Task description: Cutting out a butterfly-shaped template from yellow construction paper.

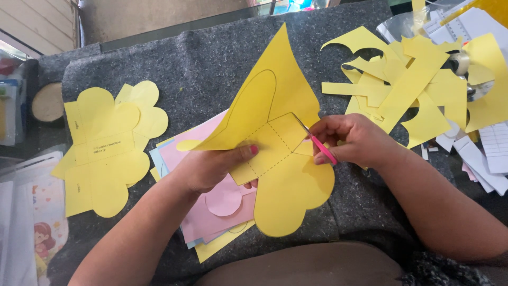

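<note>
My left hand (209,168) pinches a large yellow paper sheet (275,153) printed with a heart-lobed box outline and dashed fold lines, holding it up over the grey felt mat (201,69). My right hand (349,139) grips small scissors with a pink handle (320,145); their blades meet the sheet's right edge near the dashed square. The lower lobes of the sheet are cut out, while the upper part still carries a drawn outline.
A stack of cut yellow heart-lobed shapes (108,148) lies at the left. Pink, blue and yellow sheets (211,212) sit under my left hand. Yellow offcuts (407,79) pile at the upper right beside white papers (489,153). A wooden disc (47,102) rests far left.
</note>
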